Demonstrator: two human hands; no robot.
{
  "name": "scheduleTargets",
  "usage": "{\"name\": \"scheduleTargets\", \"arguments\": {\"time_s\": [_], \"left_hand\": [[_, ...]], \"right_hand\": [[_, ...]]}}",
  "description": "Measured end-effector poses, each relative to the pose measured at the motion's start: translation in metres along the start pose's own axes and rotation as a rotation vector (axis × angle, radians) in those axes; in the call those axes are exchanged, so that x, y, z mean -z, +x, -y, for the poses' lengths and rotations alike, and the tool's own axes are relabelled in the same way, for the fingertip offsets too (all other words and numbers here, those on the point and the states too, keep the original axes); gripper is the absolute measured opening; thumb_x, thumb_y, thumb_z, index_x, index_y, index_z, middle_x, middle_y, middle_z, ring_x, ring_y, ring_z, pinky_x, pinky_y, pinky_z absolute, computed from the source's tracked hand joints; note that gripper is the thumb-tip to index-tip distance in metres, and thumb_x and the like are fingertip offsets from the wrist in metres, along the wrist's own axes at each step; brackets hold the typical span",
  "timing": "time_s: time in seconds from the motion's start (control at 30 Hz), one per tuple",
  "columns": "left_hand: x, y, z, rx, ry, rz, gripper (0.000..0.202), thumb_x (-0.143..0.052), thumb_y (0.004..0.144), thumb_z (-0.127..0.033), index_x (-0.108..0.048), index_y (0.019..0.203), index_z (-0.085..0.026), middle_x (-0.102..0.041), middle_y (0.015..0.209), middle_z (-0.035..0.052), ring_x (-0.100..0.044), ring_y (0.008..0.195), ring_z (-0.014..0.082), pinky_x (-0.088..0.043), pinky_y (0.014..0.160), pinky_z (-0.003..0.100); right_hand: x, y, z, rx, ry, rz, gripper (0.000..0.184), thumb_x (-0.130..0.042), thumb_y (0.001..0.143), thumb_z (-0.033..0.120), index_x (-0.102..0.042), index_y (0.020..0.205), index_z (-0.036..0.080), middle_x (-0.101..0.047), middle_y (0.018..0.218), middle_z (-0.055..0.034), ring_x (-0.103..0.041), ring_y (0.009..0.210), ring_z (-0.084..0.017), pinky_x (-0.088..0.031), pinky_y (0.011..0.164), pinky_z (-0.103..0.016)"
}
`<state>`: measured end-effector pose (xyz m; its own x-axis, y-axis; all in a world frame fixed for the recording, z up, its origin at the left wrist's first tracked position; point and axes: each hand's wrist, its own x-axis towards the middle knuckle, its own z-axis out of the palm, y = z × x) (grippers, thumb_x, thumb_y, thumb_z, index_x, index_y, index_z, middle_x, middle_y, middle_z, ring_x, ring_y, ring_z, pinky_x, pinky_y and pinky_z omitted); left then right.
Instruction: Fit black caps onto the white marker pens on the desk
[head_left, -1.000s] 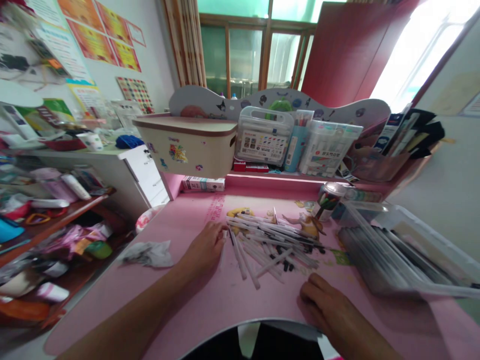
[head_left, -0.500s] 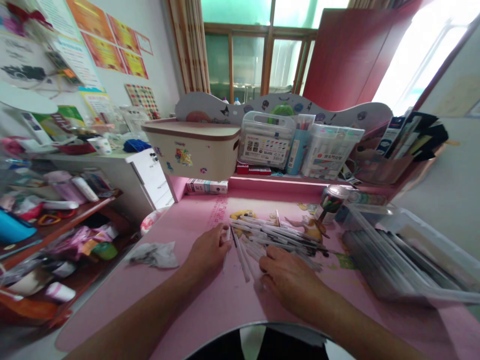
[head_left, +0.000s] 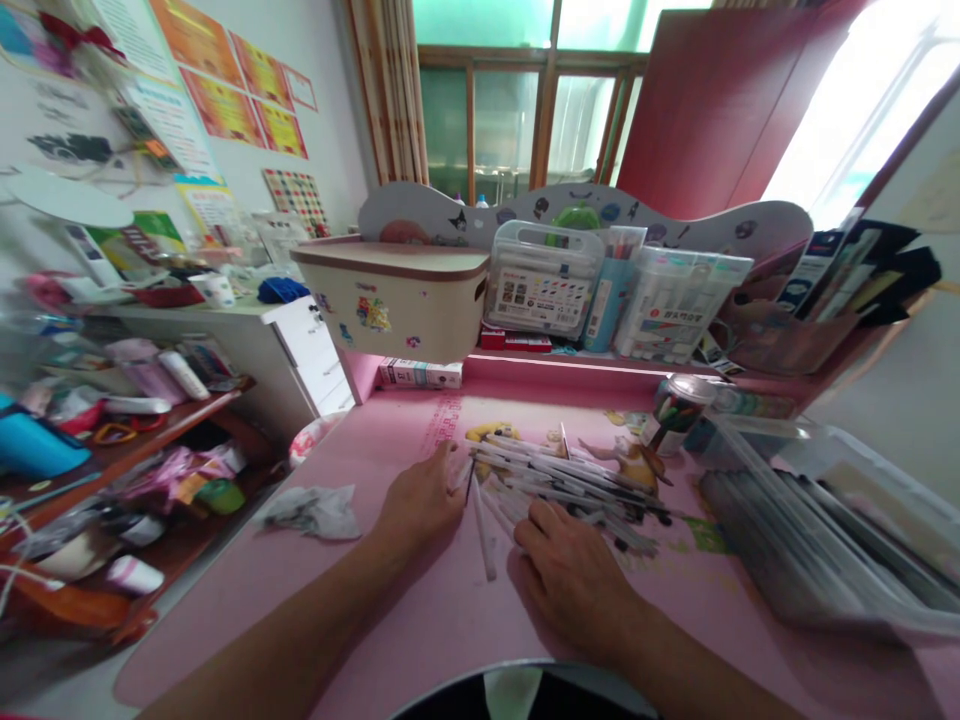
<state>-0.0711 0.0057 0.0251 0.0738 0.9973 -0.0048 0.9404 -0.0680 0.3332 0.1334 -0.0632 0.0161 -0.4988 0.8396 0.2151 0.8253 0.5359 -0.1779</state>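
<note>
A loose pile of thin white and clear pens, several with dark tips, lies on the pink desk. At its left end is my left hand, fingers curled and closed beside a crumpled-looking clear piece; what they grip is partly hidden. My right hand rests on the near side of the pile, fingers bent down against the pens; whatever lies under them cannot be made out. Between the hands, one white pen points toward me, apart from most of the pile.
On the right stands a clear plastic bin with dark and grey contents, near a jar of pens. Crumpled tissue lies left. A lidded cream box and marker cases sit on the raised shelf. The desk has a rounded left edge.
The view has shifted slightly, so things appear a little further right. My left fingers have closed in nearer the pens. A white pen between the hands has turned more upright in view.
</note>
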Motion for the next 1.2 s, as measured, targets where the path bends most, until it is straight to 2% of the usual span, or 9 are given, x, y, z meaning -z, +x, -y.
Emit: {"name": "scheduleTargets", "arguments": {"time_s": [0.13,0.33,0.4,0.5,0.6,0.67,0.77,0.93,1.2], "left_hand": [[0.002,0.003,0.007,0.011,-0.02,-0.013,0.055,-0.056,0.077,-0.023,-0.053,0.131,-0.018,-0.073,0.088,0.0085,-0.069,0.084,0.0268,-0.044,0.071,0.031],[0.008,0.01,0.016,0.023,-0.182,-0.038,0.039,-0.057,0.08,-0.029,-0.065,0.116,-0.017,-0.069,0.075,0.0023,-0.064,0.07,0.0186,-0.04,0.062,0.025],[0.008,0.011,0.017,-0.032,-0.222,-0.065,0.028,-0.053,0.084,-0.029,-0.069,0.105,-0.017,-0.07,0.081,0.0045,-0.064,0.073,0.0185,-0.041,0.065,0.026],[0.005,0.011,0.018,-0.106,-0.172,-0.061,0.018,-0.05,0.084,-0.021,-0.067,0.088,-0.018,-0.069,0.089,0.0071,-0.063,0.084,0.0197,-0.043,0.073,0.026],[0.004,0.008,0.019,-0.089,-0.081,-0.008,0.01,-0.052,0.079,-0.017,-0.062,0.081,-0.019,-0.067,0.082,0.0056,-0.061,0.079,0.0197,-0.041,0.071,0.027],[0.004,0.007,0.019,-0.076,-0.044,0.02,0.006,-0.054,0.078,-0.019,-0.06,0.08,-0.019,-0.066,0.079,0.0051,-0.06,0.074,0.0199,-0.039,0.066,0.028],[0.006,0.006,0.019,-0.065,-0.017,0.051,0.007,-0.054,0.08,-0.022,-0.059,0.084,-0.02,-0.068,0.079,0.0052,-0.061,0.071,0.0206,-0.037,0.063,0.028],[0.008,0.009,0.019,-0.042,0.057,0.038,0.013,-0.051,0.082,-0.019,-0.06,0.092,-0.019,-0.071,0.087,0.0083,-0.066,0.081,0.0226,-0.039,0.067,0.029],[0.009,0.011,0.015,-0.003,0.175,0.028,0.02,-0.051,0.081,-0.017,-0.058,0.1,-0.021,-0.074,0.093,0.0111,-0.069,0.086,0.0256,-0.042,0.069,0.03]], "right_hand": [[-0.008,0.004,-0.006,0.007,-0.058,-0.005,0.012,-0.054,0.09,0.012,-0.064,0.091,0.02,-0.062,0.097,-0.0059,-0.055,0.091,-0.022,-0.041,0.074,-0.031],[-0.011,0.004,-0.006,0.02,-0.039,-0.068,0.013,-0.052,0.091,0.012,-0.063,0.09,0.019,-0.06,0.095,-0.0071,-0.052,0.091,-0.022,-0.04,0.077,-0.032],[-0.005,0.002,0.0,0.12,0.032,-0.069,0.012,-0.052,0.091,0.017,-0.064,0.095,0.02,-0.059,0.099,-0.0071,-0.05,0.091,-0.022,-0.038,0.081,-0.034],[0.003,-0.001,0.011,0.329,0.1,0.004,0.018,-0.054,0.093,0.028,-0.062,0.109,0.024,-0.058,0.107,-0.0053,-0.048,0.093,-0.021,-0.036,0.085,-0.035],[0.004,-0.001,0.017,0.398,0.079,0.083,0.02,-0.057,0.093,0.04,-0.061,0.108,0.026,-0.059,0.106,-0.0029,-0.047,0.093,-0.02,-0.035,0.084,-0.035],[0.0,-0.001,0.016,0.365,0.054,0.091,0.022,-0.058,0.092,0.044,-0.061,0.102,0.025,-0.06,0.105,-0.0031,-0.047,0.094,-0.021,-0.035,0.084,-0.035],[-0.007,0.0,0.012,0.268,0.032,0.044,0.02,-0.058,0.092,0.04,-0.062,0.096,0.021,-0.06,0.1,-0.0047,-0.046,0.094,-0.022,-0.034,0.089,-0.038],[-0.013,0.0,0.006,0.143,0.017,-0.057,0.016,-0.057,0.093,0.031,-0.064,0.087,0.018,-0.058,0.094,-0.0072,-0.046,0.094,-0.023,-0.035,0.09,-0.04],[-0.013,-0.002,0.007,0.16,0.09,-0.097,0.011,-0.062,0.089,0.03,-0.062,0.086,0.019,-0.056,0.096,-0.007,-0.045,0.094,-0.023,-0.035,0.088,-0.039]]}}
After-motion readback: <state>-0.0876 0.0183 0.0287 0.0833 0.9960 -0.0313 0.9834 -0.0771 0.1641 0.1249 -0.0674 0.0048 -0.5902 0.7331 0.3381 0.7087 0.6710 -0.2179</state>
